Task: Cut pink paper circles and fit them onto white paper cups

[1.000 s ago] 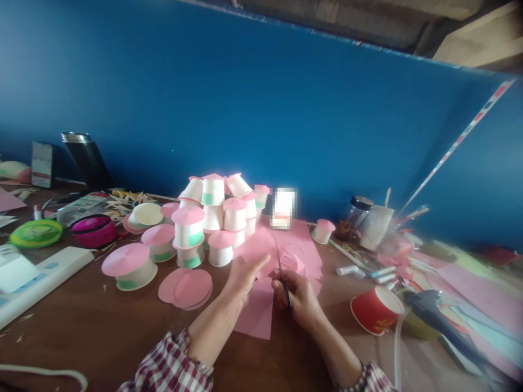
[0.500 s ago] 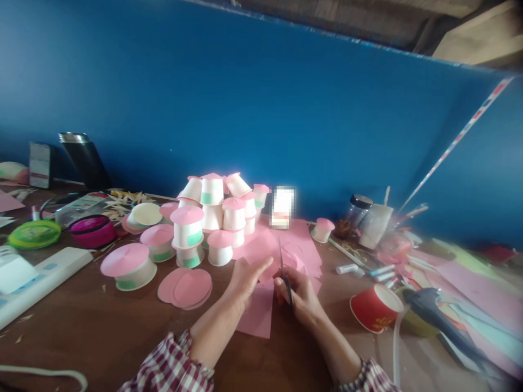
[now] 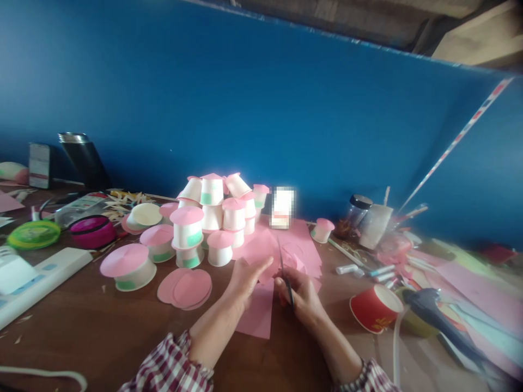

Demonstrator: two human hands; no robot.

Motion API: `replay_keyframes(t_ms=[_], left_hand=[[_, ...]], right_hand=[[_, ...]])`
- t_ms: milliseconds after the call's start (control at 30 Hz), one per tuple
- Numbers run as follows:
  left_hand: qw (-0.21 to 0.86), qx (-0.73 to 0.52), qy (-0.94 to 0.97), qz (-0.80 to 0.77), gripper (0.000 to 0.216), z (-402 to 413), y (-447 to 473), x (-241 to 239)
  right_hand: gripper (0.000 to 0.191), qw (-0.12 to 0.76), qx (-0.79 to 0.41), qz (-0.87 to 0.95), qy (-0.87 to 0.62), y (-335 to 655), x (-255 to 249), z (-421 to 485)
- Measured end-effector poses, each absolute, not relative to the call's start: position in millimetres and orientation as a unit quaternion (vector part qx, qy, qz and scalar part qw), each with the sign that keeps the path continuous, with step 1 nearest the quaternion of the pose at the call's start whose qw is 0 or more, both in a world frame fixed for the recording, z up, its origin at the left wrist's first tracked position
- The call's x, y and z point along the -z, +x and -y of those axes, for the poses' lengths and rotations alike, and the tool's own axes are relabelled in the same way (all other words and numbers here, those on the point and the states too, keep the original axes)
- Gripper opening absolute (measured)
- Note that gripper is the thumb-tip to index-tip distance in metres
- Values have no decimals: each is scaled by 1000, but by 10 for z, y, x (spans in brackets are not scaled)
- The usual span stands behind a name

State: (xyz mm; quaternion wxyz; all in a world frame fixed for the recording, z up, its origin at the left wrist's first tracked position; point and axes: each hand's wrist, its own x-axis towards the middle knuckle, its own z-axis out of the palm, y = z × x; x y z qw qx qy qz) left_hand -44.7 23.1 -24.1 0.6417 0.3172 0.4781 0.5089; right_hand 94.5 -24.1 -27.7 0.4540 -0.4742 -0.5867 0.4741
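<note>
My right hand [image 3: 300, 296] is closed round the handles of a pair of scissors [image 3: 285, 269], blades pointing up and away. My left hand [image 3: 245, 277] is beside it, fingers stretched out along a piece of pink paper [image 3: 265, 256] that it supports from the left. A larger pink sheet [image 3: 257, 316] lies on the brown table [image 3: 102, 332] under both hands. Just left sit several cut pink paper circles [image 3: 186, 287]. Behind them is a pile of white paper cups with pink lids [image 3: 214, 215].
A red paper cup [image 3: 373, 308] lies on its side at the right, near a glue gun [image 3: 433, 307] and pens [image 3: 382, 272]. A white power strip [image 3: 36, 277], a magenta tape roll [image 3: 93, 230] and a green one [image 3: 35, 233] sit left. Jars [image 3: 359, 215] stand by the blue wall.
Almost nothing has changed: both hands have shifted slightly, with the scissors tilted a little more to the right.
</note>
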Motion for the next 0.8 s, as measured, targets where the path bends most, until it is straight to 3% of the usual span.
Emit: replay_keyframes(t_ms=[800], left_hand=[[631,-498,360,-474,42,-224,-481,165]], right_hand=[[25,464,-468,586,-471,949,332,231]])
